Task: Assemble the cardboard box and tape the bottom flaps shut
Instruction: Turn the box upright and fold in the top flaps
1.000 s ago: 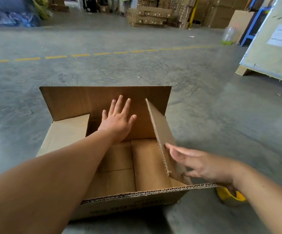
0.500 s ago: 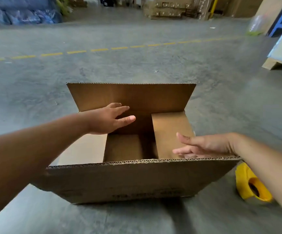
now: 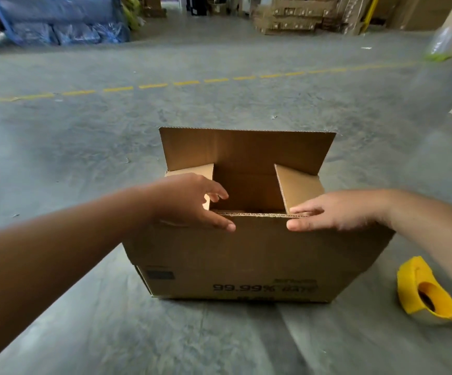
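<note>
Head camera, looking down over a warehouse floor: a cardboard box (image 3: 246, 247) stands on the grey concrete floor (image 3: 84, 158) directly in front of the person, its printed lettering upside down on the near wall and its flaps uppermost. Far flap (image 3: 246, 147) stands upright, while the two side flaps, left (image 3: 192, 170) and right (image 3: 299, 189), are folded inward over the opening with a gap between them. Near flap (image 3: 260, 214) stands up edge-on to the camera, its corrugated edge running between the two hands. Left hand (image 3: 192, 204) grasps that edge at its left end, thumb on the near face and fingers curled over to the inner side. Right hand (image 3: 338, 215) takes the same edge at its right end, thumb against the near face and fingers reaching over the top. A yellow tape dispenser (image 3: 424, 293) lies on the concrete just right of the box, near the person's right forearm and apart from the cardboard. Beyond the box a dashed yellow line (image 3: 187, 83) crosses the floor, with blue-wrapped bundles (image 3: 65, 31) at far left and stacked flat cartons (image 3: 295, 17) at far right of centre
</note>
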Available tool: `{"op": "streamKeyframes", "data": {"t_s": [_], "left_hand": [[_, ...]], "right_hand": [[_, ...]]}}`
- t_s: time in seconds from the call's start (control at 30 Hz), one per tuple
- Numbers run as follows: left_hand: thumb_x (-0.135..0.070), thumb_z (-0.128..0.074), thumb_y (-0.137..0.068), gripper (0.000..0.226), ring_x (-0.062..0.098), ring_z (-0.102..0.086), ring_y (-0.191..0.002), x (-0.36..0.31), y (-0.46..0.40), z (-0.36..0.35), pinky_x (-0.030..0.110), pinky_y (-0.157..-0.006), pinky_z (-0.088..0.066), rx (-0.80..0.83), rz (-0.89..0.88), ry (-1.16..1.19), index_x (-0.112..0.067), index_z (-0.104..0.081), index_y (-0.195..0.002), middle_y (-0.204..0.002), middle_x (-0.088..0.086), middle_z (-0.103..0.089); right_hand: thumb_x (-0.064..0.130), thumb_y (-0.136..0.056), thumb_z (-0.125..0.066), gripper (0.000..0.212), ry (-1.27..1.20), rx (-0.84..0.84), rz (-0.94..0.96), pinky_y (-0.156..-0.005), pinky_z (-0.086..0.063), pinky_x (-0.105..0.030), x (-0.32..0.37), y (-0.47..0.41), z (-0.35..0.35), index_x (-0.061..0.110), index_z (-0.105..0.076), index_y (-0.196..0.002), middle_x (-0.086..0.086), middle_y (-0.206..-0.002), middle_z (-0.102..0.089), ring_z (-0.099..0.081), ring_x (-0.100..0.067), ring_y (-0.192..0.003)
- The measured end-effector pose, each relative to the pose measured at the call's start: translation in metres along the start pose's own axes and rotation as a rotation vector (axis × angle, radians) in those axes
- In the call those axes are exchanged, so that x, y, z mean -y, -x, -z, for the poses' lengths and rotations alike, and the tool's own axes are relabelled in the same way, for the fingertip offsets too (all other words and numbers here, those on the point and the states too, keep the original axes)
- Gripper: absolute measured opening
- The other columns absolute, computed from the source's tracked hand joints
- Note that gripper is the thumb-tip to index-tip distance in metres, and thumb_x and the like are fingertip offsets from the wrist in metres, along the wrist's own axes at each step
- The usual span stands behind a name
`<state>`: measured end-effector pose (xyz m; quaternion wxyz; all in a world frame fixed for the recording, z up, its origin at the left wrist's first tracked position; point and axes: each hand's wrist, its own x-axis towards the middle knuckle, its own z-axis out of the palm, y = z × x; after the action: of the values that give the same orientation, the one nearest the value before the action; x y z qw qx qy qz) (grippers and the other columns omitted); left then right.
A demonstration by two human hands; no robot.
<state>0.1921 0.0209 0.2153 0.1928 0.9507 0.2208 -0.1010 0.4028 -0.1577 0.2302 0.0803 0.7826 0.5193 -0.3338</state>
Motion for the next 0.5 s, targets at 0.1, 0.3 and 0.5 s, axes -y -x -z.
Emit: {"op": "streamKeyframes", "data": {"t_s": [0.1, 0.3, 0.5], "left_hand": [[-0.090, -0.054, -0.055, 0.093, 0.006, -0.062, -0.114, 0.000, 0.000, 0.003, 0.032, -0.092, -0.053, -0.079, -0.005, -0.128, -0.040, -0.058, -0.133, -0.131, -0.020, -0.063], [-0.080, -0.053, -0.069, 0.080, 0.010, -0.056, -0.119, 0.010, 0.006, -0.005, 0.032, -0.101, -0.042, 0.276, 0.066, 0.099, -0.035, -0.060, -0.135, -0.127, -0.015, -0.061], [-0.083, -0.026, -0.080, 0.093, 0.027, -0.036, -0.145, -0.002, -0.007, 0.012, 0.042, -0.114, -0.029, 0.400, 0.330, 0.317, -0.027, -0.037, -0.153, -0.159, 0.005, -0.037]], "right_hand": [[0.092, -0.056, -0.033, 0.101, 0.099, -0.202, -0.039, -0.097, -0.042, -0.032, 0.006, -0.002, -0.011, 0.040, -0.042, -0.142, 0.011, -0.138, -0.052, -0.052, -0.013, -0.116], [0.095, -0.057, -0.035, 0.097, -0.275, 0.247, -0.087, -0.096, -0.051, -0.038, 0.012, -0.001, -0.016, 0.026, -0.070, -0.115, 0.000, -0.110, -0.072, -0.069, -0.017, -0.099], [0.079, -0.074, -0.030, 0.073, -0.531, 0.363, -0.140, -0.086, -0.056, -0.035, 0.020, -0.004, -0.005, 0.025, -0.076, -0.090, -0.010, -0.098, -0.075, -0.072, -0.025, -0.091]]}}
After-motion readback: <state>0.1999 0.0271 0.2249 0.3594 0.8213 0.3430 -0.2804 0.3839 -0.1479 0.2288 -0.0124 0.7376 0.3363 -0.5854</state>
